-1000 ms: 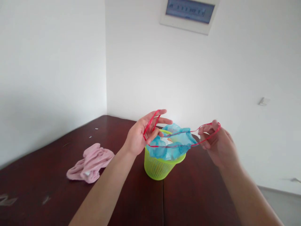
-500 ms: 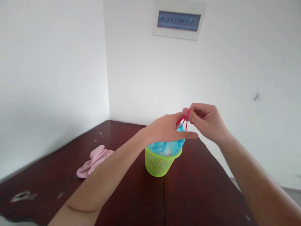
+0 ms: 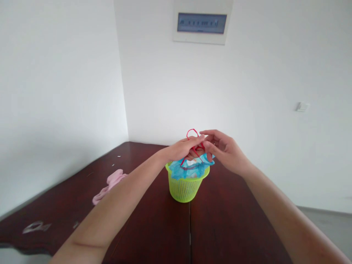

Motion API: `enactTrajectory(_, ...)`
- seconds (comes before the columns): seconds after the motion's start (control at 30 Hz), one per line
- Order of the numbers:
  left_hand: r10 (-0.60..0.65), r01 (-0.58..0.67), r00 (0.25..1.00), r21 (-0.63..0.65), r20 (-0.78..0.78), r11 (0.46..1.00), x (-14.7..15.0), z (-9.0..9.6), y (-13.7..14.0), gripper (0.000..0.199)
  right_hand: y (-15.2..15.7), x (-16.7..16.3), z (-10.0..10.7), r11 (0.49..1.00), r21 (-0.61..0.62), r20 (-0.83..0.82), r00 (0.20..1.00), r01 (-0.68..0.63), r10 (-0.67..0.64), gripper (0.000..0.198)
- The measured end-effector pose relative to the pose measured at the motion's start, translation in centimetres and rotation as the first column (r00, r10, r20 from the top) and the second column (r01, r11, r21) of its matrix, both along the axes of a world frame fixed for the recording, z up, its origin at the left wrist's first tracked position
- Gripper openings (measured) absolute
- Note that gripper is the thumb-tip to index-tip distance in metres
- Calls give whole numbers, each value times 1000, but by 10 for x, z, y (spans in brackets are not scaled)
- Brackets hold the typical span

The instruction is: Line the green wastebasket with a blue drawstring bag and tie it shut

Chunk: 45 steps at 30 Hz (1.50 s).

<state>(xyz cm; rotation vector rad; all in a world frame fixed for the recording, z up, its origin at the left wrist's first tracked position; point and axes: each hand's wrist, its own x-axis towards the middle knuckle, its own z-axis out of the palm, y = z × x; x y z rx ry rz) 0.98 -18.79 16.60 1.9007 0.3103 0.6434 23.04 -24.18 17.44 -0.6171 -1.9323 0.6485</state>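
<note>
A lime-green mesh basket (image 3: pixel 184 190) stands upright on the table, lined with a blue plastic bag (image 3: pixel 176 173) whose gathered top spreads at the rim. Thin red drawstrings (image 3: pixel 193 129) rise from the bag and form a loop above my left hand (image 3: pixel 187 148). Its thumb and fingers are closed on the drawstring over the basket. My right hand (image 3: pixel 222 148) meets the left fingertips from the right, thumb and forefinger apart around the left thumb tip. Some white and reddish contents show faintly through the bag; the rest is hidden.
A pink cloth (image 3: pixel 114 179) lies on the dark red-brown table (image 3: pixel 154 227), partly behind my left forearm. Light scraps (image 3: pixel 35 227) lie at the left. A white wall stands behind, with a breaker panel (image 3: pixel 202 24) and a switch (image 3: pixel 302 107).
My left hand has gone from spread fingers to a grip on the drawstring. The right fingers have parted from their pinch. The red loop now stands above the left hand.
</note>
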Motion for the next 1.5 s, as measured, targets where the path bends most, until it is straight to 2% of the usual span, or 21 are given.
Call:
enactTrajectory(0.1, -4, 4, 1000, 3, -28, 1000, -4, -5, -2, 88, 5, 0, -5, 983, -127, -5, 991, -130, 130, 52)
enactTrajectory(0.17, 3, -3, 999, -2, -43, 1000, -4, -8, -4, 90, 7, 0, -7, 977, -156, -40, 989, -147, 142, 52)
enactTrajectory(0.27, 37, -37, 999, 27, -12, 999, -3, -14, -4, 93, 8, 2, -12, 995, -98, -161, 987, -31, 15, 54)
enactTrajectory(0.37, 89, -90, 989, 2, 120, 996, -3, -19, -3, 84, 8, 5, -17, 990, -43, -264, 955, 132, -139, 57)
enactTrajectory(0.47, 77, -74, 986, -26, 149, 997, -2, -23, -3, 76, 7, 5, -23, 979, -38, -277, 939, 201, -203, 56)
enactTrajectory(0.53, 59, -60, 995, 7, 85, 998, -1, -26, -5, 81, 5, 3, -27, 984, -62, -210, 961, 169, -178, 55)
enactTrajectory(0.6, 79, -80, 996, 40, 36, 996, 0, -28, -7, 88, 1, 0, -30, 990, -120, -146, 985, 76, -93, 51)
enactTrajectory(0.67, 80, -79, 997, 57, -7, 995, -1, -29, -11, 91, -2, -2, -32, 985, -170, -142, 990, -3, -21, 49)
enactTrajectory(0.73, 24, -21, 998, 53, -61, 998, -3, -29, -15, 89, -3, -3, -33, 976, -212, -152, 988, -48, 15, 51)
enactTrajectory(0.87, -67, 71, 991, 38, -112, 997, -9, -27, -24, 86, -2, -5, -34, 957, -275, -133, 990, -87, 52, 51)
enactTrajectory(1.0, -31, 33, 999, 31, -44, 999, -7, -32, -26, 84, 1, -6, -37, 974, -227, -179, 984, -28, -14, 55)
enactTrajectory(1.1, 69, -65, 982, -33, 175, 997, -3, -39, -25, 74, 2, -4, -38, 975, -221, -294, 953, 11, -77, 52)
enactTrajectory(1.2, 209, -176, 902, -120, 377, 977, 1, -43, -23, 63, 0, -3, -41, 947, -317, -433, 896, -50, -98, 51)
enactTrajectory(1.27, 274, -215, 867, -184, 417, 959, 1, -43, -21, 64, -2, -1, -42, 927, -364, -477, 872, -87, -106, 50)
enactTrajectory(1.33, 305, -202, 857, -273, 416, 940, -1, -42, -17, 67, -6, 0, -42, 931, -356, -498, 860, -86, -111, 47)
enactTrajectory(1.43, 329, -140, 856, -433, 398, 890, -5, -40, -11, 64, -17, 1, -40, 968, -250, -512, 852, -22, -113, 40)
enactTrajectory(1.5, 328, -83, 857, -522, 397, 849, -7, -38, -9, 60, -27, -1, -40, 986, -161, -469, 876, 41, -113, 37)
